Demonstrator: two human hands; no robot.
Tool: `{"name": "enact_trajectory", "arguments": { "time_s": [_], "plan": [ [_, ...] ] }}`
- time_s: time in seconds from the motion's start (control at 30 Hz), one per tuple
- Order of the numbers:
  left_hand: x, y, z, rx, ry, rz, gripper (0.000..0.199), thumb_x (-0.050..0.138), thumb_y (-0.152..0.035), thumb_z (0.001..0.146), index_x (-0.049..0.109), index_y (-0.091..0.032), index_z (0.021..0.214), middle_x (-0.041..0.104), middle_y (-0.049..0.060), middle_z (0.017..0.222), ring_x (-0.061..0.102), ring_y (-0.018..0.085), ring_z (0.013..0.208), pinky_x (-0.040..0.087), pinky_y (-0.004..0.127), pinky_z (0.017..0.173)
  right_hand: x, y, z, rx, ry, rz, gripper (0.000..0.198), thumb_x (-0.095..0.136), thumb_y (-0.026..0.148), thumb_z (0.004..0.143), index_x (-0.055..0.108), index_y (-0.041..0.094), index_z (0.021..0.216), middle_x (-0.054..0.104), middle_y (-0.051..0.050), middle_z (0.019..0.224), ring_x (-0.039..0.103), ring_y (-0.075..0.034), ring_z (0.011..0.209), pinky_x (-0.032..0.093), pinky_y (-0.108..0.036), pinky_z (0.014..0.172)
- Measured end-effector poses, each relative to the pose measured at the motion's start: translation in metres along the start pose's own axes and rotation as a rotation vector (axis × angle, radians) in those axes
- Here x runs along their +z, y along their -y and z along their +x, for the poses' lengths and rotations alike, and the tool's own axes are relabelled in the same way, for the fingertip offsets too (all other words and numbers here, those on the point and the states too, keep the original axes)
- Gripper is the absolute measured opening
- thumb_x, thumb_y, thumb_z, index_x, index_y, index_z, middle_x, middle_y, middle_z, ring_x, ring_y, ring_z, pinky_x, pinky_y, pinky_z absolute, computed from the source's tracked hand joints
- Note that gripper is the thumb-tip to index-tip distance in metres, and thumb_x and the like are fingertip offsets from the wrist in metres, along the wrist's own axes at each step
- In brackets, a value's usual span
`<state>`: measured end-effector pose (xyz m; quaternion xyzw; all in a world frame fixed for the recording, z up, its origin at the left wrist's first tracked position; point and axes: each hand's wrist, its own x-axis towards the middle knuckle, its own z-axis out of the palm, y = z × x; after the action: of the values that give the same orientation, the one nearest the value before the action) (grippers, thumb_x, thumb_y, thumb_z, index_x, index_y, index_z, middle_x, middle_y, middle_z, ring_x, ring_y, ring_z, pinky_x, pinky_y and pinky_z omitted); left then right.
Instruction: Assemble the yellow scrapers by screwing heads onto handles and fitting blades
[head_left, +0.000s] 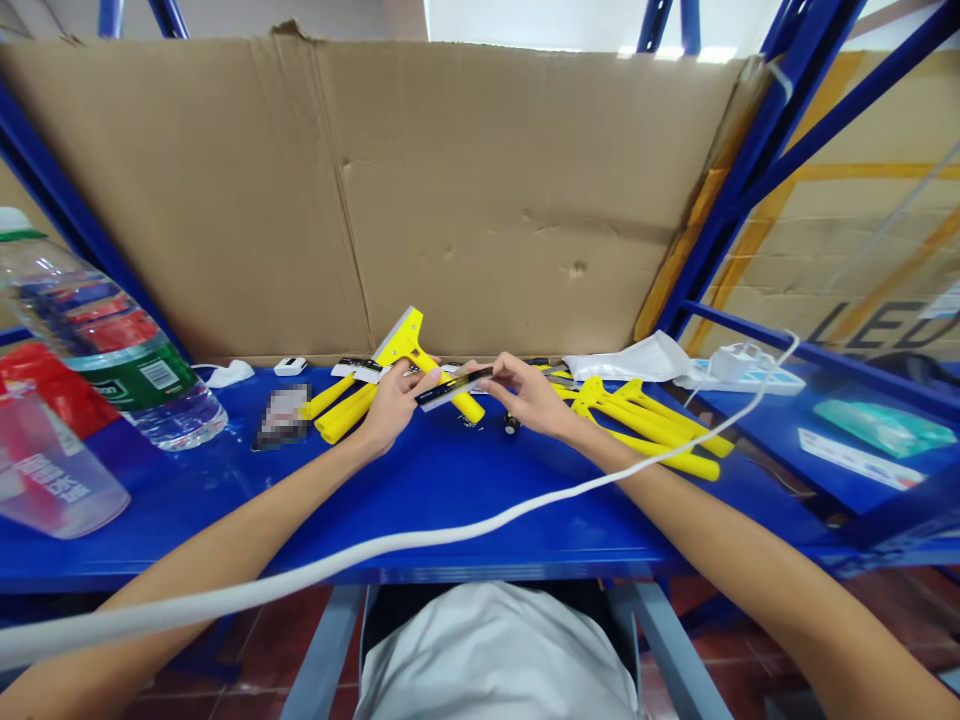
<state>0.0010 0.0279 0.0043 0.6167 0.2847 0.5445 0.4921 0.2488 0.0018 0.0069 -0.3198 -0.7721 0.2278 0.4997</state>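
Observation:
A narrow black strip with a pale lower edge (454,390) is held level above the blue table. My left hand (388,402) has its fingers closed at the left end of the strip. The right end is pinched between the thumb and fingers of my right hand (525,392). Right behind the strip, a yellow scraper (401,340) slants with its wide head up to the left; whether my left fingers also touch it I cannot tell. A small dark round piece (511,424) lies just below my right hand.
More yellow scrapers (652,420) lie at the right, and yellow handles (349,412) at the left. A large water bottle (135,350) and a clear plastic cup (56,460) stand far left. A white cable (450,533) crosses in front. Cardboard (510,200) walls the back.

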Motion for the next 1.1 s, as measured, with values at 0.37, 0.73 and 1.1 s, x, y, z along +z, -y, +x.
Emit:
{"name": "enact_trajectory", "arguments": {
  "time_s": [0.37,0.73,1.1],
  "plan": [
    [0.011,0.000,-0.013,-0.170,0.214,-0.139,0.058,0.100,-0.030,0.065,0.085,-0.019,0.120,0.086,0.012,0.118,0.073,0.042,0.128,0.061,0.056,0.108,0.010,0.015,0.003,0.107,-0.109,0.364,0.044,0.093,0.054,0.085,0.063,0.021,0.091,0.074,-0.008,0.118,0.073,-0.018,0.098,0.062,-0.031,0.082],
    [0.004,0.006,-0.008,-0.255,0.097,-0.314,0.052,0.096,-0.019,0.071,0.083,-0.018,0.121,0.086,0.013,0.116,0.078,0.038,0.123,0.061,0.052,0.111,0.009,0.016,0.004,0.278,-0.110,0.452,0.044,0.096,0.052,0.079,0.066,0.022,0.091,0.079,-0.003,0.093,0.075,-0.018,0.087,0.067,-0.034,0.081],
    [0.009,0.001,-0.006,-0.243,-0.054,-0.315,0.034,0.091,-0.011,0.068,0.081,-0.012,0.100,0.085,0.015,0.110,0.079,0.036,0.116,0.066,0.045,0.099,0.031,0.018,-0.005,0.598,-0.004,0.611,0.056,0.085,0.056,0.095,0.041,0.029,0.115,0.079,-0.002,0.101,0.083,-0.022,0.080,0.074,-0.040,0.067]
  ]
}}
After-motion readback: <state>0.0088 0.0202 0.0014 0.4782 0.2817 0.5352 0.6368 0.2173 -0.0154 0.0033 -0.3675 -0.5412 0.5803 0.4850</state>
